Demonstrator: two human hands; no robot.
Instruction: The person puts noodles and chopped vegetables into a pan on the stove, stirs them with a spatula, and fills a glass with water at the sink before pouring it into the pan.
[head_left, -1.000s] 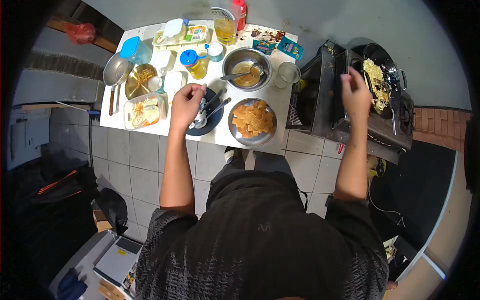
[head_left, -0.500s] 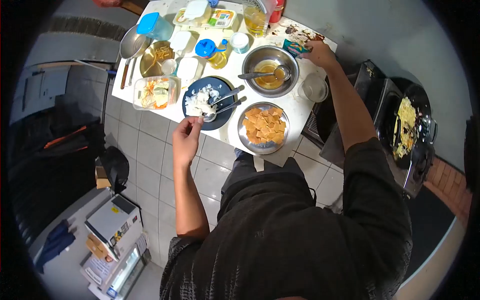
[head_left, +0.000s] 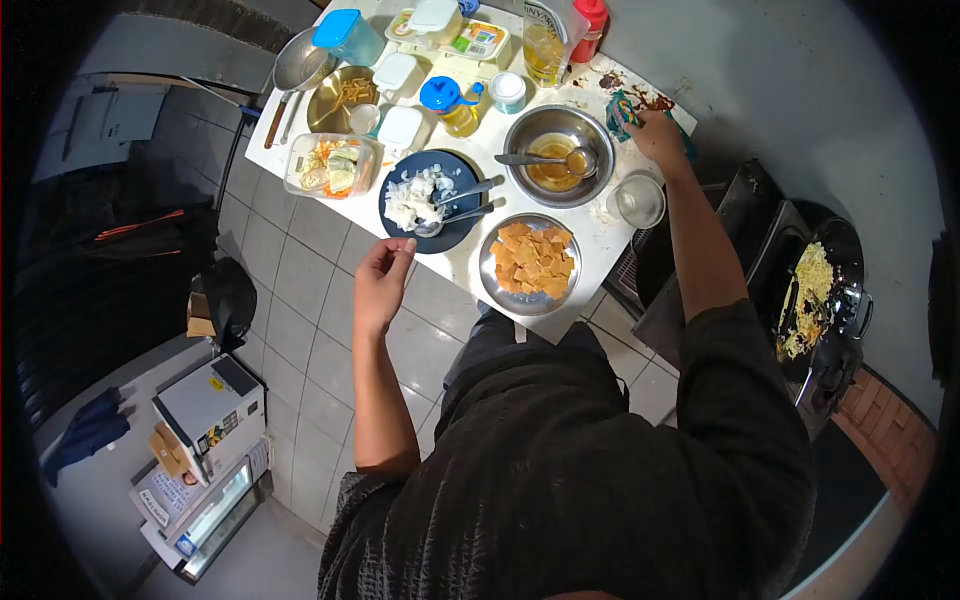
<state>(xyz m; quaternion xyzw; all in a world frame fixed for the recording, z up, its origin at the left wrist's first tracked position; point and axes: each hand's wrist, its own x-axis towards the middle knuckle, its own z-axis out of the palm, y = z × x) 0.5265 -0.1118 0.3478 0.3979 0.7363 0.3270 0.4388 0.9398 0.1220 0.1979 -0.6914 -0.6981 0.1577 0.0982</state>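
My right hand (head_left: 657,138) is closed on a green packet (head_left: 622,113) at the back right of the white table (head_left: 455,272), near a dark red spill. My left hand (head_left: 384,283) is at the table's front edge with thumb and fingers pinched together; whatever they hold, if anything, is too small to name. Just beyond it lies a dark blue plate (head_left: 462,232) with chopped white pieces (head_left: 415,198) and two spoons. A metal plate of orange square pieces (head_left: 533,262) is to its right. Behind that, a steel bowl (head_left: 514,180) holds brown liquid and a ladle.
A clear cup (head_left: 637,201) stands at the right edge. Left are a tub of cut vegetables (head_left: 330,168), a brass-coloured bowl (head_left: 322,110) and a blue-lidded oil bottle (head_left: 455,108). A wok (head_left: 852,250) with shredded food sits on the stove at right.
My right hand has moved from beside the wok to the packets on the table and closed on one. The view has turned, and my left hand now appears below the dark plate.
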